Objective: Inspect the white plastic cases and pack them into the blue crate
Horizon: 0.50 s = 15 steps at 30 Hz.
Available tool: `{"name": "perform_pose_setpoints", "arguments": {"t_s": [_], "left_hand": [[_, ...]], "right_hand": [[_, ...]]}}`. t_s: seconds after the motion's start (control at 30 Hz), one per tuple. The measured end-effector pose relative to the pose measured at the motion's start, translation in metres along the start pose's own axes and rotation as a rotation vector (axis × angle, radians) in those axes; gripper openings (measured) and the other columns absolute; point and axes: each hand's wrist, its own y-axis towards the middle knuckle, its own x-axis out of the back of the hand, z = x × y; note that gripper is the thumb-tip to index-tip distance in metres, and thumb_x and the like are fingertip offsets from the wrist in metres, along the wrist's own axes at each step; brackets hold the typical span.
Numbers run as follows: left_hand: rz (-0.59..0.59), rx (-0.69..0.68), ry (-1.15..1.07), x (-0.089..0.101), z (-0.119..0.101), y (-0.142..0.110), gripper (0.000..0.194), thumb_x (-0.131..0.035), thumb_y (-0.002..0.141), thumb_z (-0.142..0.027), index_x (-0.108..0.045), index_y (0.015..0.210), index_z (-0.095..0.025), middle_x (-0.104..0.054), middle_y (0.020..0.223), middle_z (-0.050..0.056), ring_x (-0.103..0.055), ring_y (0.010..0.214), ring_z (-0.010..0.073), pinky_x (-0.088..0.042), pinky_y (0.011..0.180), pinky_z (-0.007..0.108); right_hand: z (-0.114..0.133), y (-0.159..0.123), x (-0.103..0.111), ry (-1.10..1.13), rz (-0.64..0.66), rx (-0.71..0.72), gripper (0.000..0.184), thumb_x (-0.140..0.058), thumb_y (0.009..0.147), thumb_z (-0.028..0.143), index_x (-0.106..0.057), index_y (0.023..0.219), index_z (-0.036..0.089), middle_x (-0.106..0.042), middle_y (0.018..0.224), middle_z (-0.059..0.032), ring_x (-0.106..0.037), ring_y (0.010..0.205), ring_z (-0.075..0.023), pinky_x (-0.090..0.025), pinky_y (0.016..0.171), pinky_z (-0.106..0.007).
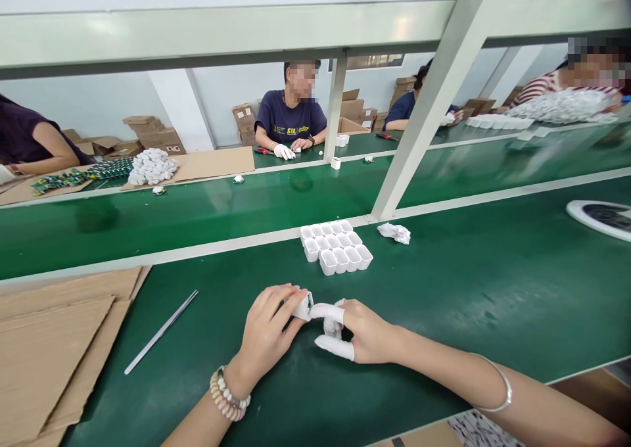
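Note:
My left hand (270, 329) is closed around a small white plastic cup (302, 307), tilted so that its open end faces right. White covers sit on the fingers of my right hand (362, 332); its index fingertip touches the cup's rim, and the thumb is stretched out apart below. Between them shows a wrinkled whitish shape (333, 328); whether it is a covered curled finger or a loose piece, I cannot tell. Beyond my hands, several similar white cups (340, 261) stand in rows, openings up. A pair of metal tweezers (162, 332) lies left of my left hand.
Flattened cardboard (54, 342) covers the bench's left end. A crumpled white piece (394, 233) lies by the slanted post (419, 125). A white oval ring (599, 218) is at the right. Across the green belt (207, 204), several people work beside piles of white parts (154, 167).

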Motion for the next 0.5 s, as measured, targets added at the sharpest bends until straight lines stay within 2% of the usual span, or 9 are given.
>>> {"name": "perform_pose_setpoints", "arguments": {"t_s": [0.1, 0.2, 0.27, 0.33, 0.43, 0.5], "left_hand": [[0.0, -0.011, 0.028, -0.0008, 0.0007, -0.0021, 0.043, -0.064, 0.087, -0.014, -0.054, 0.128, -0.02, -0.065, 0.11, 0.01, -0.06, 0.106, 0.0242, -0.053, 0.088, 0.039], [-0.031, 0.003, 0.02, -0.0007, 0.0015, -0.0035, 0.044, -0.064, 0.087, -0.013, -0.055, 0.129, -0.022, -0.065, 0.108, 0.009, -0.06, 0.106, 0.0244, -0.053, 0.089, 0.04], [-0.028, 0.04, -0.055, -0.0004, 0.0012, -0.0028, 0.045, -0.065, 0.087, -0.014, -0.056, 0.129, -0.024, -0.065, 0.109, 0.009, -0.06, 0.106, 0.0239, -0.053, 0.09, 0.04], [0.013, 0.146, -0.227, -0.0005, 0.0001, -0.0009, 0.046, -0.068, 0.086, -0.02, -0.057, 0.129, -0.026, -0.064, 0.113, 0.008, -0.061, 0.106, 0.0228, -0.053, 0.09, 0.039], [0.135, 0.392, -0.598, -0.0021, -0.0019, 0.0023, 0.052, -0.072, 0.083, -0.03, -0.054, 0.132, -0.028, -0.063, 0.119, 0.008, -0.063, 0.103, 0.0212, -0.054, 0.091, 0.038], [0.225, 0.515, -0.822, -0.0036, -0.0028, 0.0033, 0.056, -0.073, 0.081, -0.032, -0.053, 0.133, -0.025, -0.064, 0.12, 0.008, -0.064, 0.104, 0.0215, -0.053, 0.094, 0.039]], "right_hand": [[0.0026, -0.0011, 0.0003, 0.053, 0.067, -0.051, 0.029, -0.059, 0.09, 0.036, -0.059, 0.111, 0.016, -0.067, 0.067, 0.0001, -0.062, 0.057, -0.0135, -0.049, 0.064, -0.026], [0.0055, -0.0018, -0.0001, 0.134, 0.145, -0.104, 0.041, -0.061, 0.088, 0.038, -0.055, 0.121, 0.014, -0.068, 0.071, -0.0008, -0.064, 0.059, -0.0137, -0.05, 0.06, -0.024], [0.0056, -0.0017, -0.0008, 0.152, 0.121, -0.082, 0.048, -0.063, 0.088, 0.037, -0.051, 0.128, 0.015, -0.068, 0.071, 0.0001, -0.064, 0.058, -0.0127, -0.049, 0.057, -0.022], [0.0037, -0.0011, -0.001, 0.129, -0.031, 0.028, 0.044, -0.06, 0.09, 0.033, -0.051, 0.129, 0.017, -0.065, 0.065, 0.0027, -0.06, 0.052, -0.0105, -0.048, 0.055, -0.021], [-0.0008, 0.0007, 0.0014, 0.069, -0.342, 0.204, 0.037, -0.056, 0.092, 0.024, -0.053, 0.129, 0.019, -0.059, 0.057, 0.0062, -0.052, 0.044, -0.0076, -0.046, 0.053, -0.02], [-0.0035, 0.0022, 0.0037, 0.003, -0.428, 0.242, 0.039, -0.056, 0.093, 0.024, -0.052, 0.131, 0.019, -0.057, 0.056, 0.0066, -0.05, 0.043, -0.0079, -0.045, 0.052, -0.021]]}}
